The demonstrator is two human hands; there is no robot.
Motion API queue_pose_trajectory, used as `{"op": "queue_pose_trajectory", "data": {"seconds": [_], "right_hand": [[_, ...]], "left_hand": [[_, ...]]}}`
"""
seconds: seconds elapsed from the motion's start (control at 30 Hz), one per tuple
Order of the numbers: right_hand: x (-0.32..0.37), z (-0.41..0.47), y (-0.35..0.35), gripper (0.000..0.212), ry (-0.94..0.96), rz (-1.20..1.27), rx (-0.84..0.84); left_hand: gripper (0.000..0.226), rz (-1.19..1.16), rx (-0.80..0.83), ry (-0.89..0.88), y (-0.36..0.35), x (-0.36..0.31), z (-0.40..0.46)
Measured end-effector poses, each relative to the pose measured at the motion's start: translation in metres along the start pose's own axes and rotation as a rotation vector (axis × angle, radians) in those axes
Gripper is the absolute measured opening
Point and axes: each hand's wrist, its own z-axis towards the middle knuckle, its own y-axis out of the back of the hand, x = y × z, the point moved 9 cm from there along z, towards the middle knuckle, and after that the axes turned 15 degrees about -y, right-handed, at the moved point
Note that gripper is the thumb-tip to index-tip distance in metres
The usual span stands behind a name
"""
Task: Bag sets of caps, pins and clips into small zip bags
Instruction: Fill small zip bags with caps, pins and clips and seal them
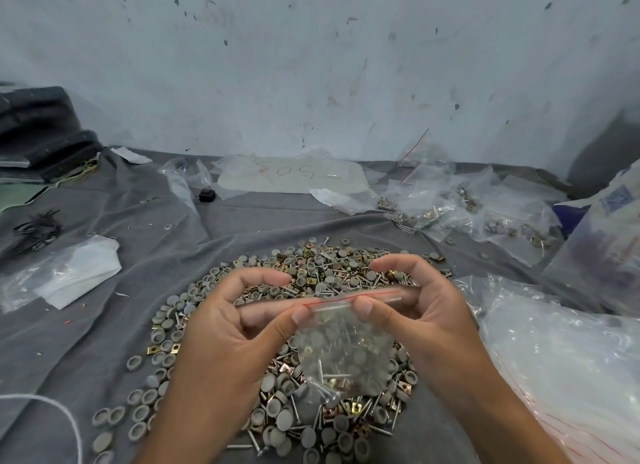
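A small clear zip bag [341,352] with a red line along its top hangs between both hands, holding grey caps, pins and brass clips. My left hand [242,321] pinches the zip strip's left part between thumb and fingers. My right hand [412,300] pinches the strip on the right. Beneath them a heap of loose grey caps, metal pins and gold clips [311,273] spreads over the grey cloth [104,325].
Filled small bags [485,210] lie at the back right. A stack of empty zip bags [561,352] sits at the right. White plastic [69,273] lies left, black ties [34,229] far left, a large plastic sheet [291,176] by the wall.
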Motion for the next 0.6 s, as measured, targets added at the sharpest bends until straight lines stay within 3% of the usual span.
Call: {"op": "queue_pose_trajectory", "data": {"seconds": [0.17,0.27,0.43,0.53,0.6], "right_hand": [[0.014,0.03,0.01,0.021,-0.052,-0.099,-0.097],[0.022,0.07,0.057,0.023,-0.065,-0.104,-0.324],[0.035,0.112,0.187,0.03,-0.079,0.131,-0.764],[0.026,0.105,0.232,0.031,-0.188,-0.153,-0.827],[0.014,0.092,0.23,0.024,-0.297,-0.53,-0.641]], "left_hand": [[0.047,0.049,-0.059,0.016,0.004,0.008,0.0],[0.053,0.088,-0.059,0.024,0.005,0.011,0.001],[0.051,0.103,-0.079,0.03,0.007,0.01,-0.001],[0.048,0.126,-0.082,0.038,0.008,0.01,-0.002],[0.047,0.146,-0.08,0.041,0.009,0.01,-0.002]]}}
